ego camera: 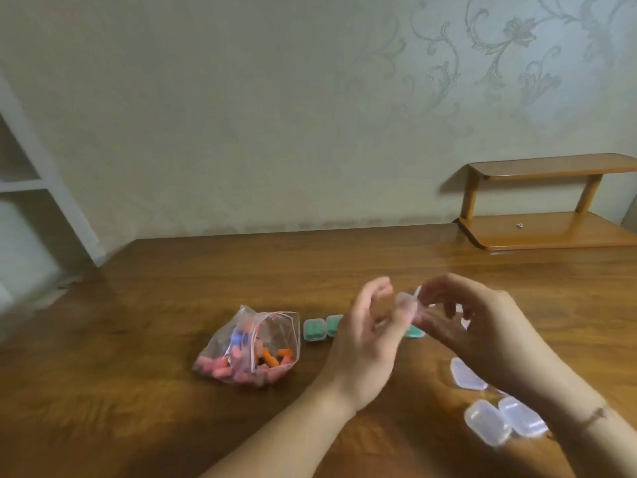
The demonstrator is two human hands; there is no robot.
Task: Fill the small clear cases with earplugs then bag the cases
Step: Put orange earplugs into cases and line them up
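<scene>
— Holding a small clear plastic case (406, 302) up above the brown wooden table (138, 374), pinched between both hands: left hand (365, 343) with thumb and curled fingers at its near side, right hand (482, 329) with curled fingertips on its far side. Too blurred to tell if open or already filled.

— And relative to that raised case, where lies the rest?

— Left of it, on the table, slumped with its mouth open: a clear plastic zip bag of pink and orange foam earplugs (250, 350). Just below and behind it, partly hidden by the hands: a row of small clear cases with green earplugs inside (315, 328), side by side, touching. Lower right of it, near the right wrist: three empty small clear cases (486, 420), two lying just beside each other, one a little farther up.

— Anything farther off?

— Well beyond it to the right, against the patterned wall: a two-tier orange-brown wooden shelf (551, 232).
</scene>
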